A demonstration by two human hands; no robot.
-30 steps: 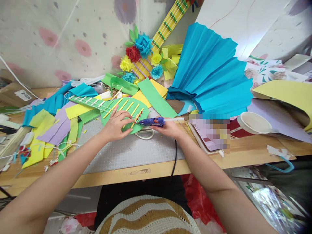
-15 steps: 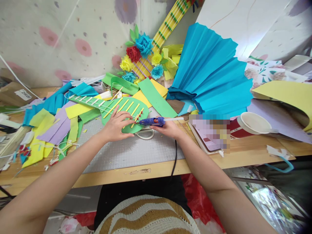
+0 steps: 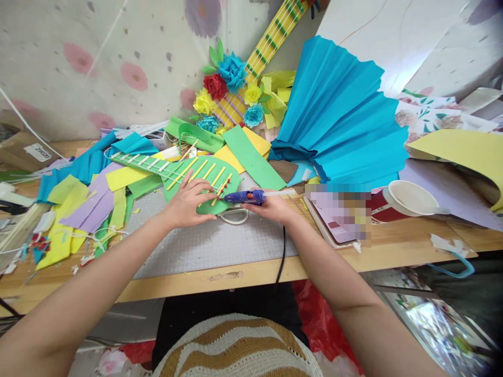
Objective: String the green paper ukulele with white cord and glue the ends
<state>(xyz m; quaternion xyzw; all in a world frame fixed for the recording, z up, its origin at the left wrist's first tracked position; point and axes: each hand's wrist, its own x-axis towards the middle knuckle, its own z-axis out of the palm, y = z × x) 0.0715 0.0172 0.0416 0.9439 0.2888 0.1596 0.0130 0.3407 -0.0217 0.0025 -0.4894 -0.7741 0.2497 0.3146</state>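
Observation:
A green paper guitar [image 3: 181,184] lies on the grey cutting mat [image 3: 176,251], with yellow strips across its body, white strips on its neck and thin white strings. My left hand [image 3: 191,201] rests on the guitar's body with its fingers spread. In my right hand [image 3: 271,207] is a blue hot glue gun [image 3: 245,197], a glue stick poking out of its back. The gun's tip is by small red pieces [image 3: 227,184] at the end of the strings; whether it touches them I cannot tell. A white string loop [image 3: 234,221] lies below the guitar.
A yellow paper guitar with paper flowers [image 3: 231,73] leans at the back wall. Right of it stands a pleated blue paper sheet [image 3: 346,115]. A paper cup [image 3: 408,201] and a phone-like device [image 3: 334,220] sit at right. Paper scraps [image 3: 86,209] cover the left side.
Almost nothing differs. The glue gun has shifted very slightly at the lower end of the guitar's strings; my left hand has stayed on the guitar.

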